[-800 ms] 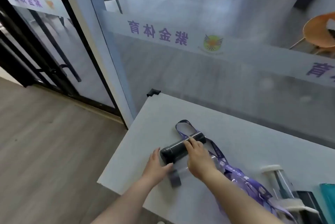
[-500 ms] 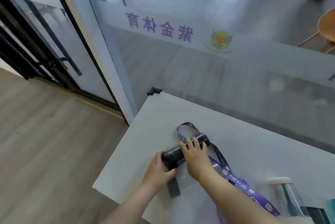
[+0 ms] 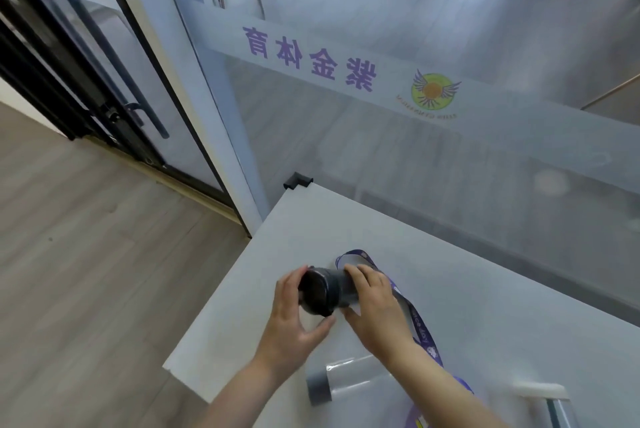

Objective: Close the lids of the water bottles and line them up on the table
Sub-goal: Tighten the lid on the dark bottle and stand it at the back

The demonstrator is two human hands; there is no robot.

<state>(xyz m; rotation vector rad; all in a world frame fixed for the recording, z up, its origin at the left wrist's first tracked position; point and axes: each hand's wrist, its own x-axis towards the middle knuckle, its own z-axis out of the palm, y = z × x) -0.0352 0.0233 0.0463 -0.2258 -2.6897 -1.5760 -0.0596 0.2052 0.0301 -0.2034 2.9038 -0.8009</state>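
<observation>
Both-hand grip around dark bottle

Looks like a sports club or gym lobby, commercial not domestic; glass partition w/ frosted band, purple Chinese lettering & winged round logo; black-framed glass door; wood-look floor; white surface against glass.
</observation>
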